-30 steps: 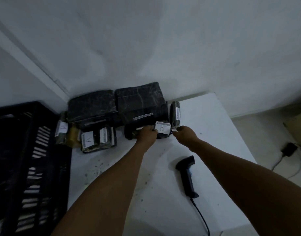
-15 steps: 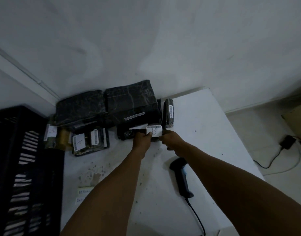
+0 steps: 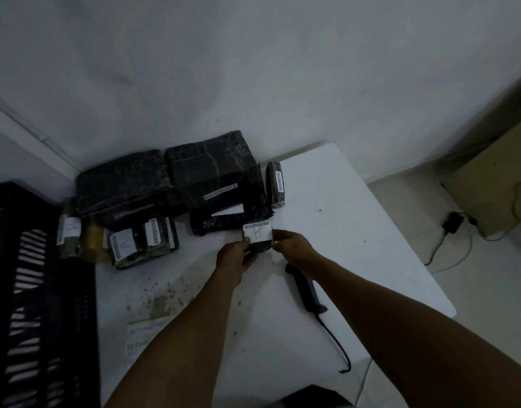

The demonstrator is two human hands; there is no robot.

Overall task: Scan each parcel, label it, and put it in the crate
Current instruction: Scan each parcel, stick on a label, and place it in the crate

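Small black plastic-wrapped parcel with a white barcode sticker marked "B" [image 3: 257,232]: held just above the white tabletop [image 3: 341,231], in front of the parcel pile, between both hands. Left hand [image 3: 235,254] grips its left edge, thumb on the sticker's corner; right hand [image 3: 288,242] pinches the right edge. Both are curled onto it, neither is free.

Handling, as a judgement: light, since fingertips alone carry it. The glossy film wrap looks slick and a bit soft, so it could slide under a loose pinch. Best hold is across the two short edges, as now, which keeps the barcode uncovered for the scan. It does not look fragile, though the contents cannot be seen.

Versus the frames before: the parcel was down at the front of the pile; now it is lifted and pulled toward the person, sticker face-up and "B" readable. Both hands came back with it.

Around it: black handheld barcode scanner with cable [image 3: 305,290] lies on the table just under the right forearm, untouched. Black slatted plastic crate [image 3: 32,290] stands at the left, well apart. Two large black wrapped parcels [image 3: 171,178] sit against the wall.
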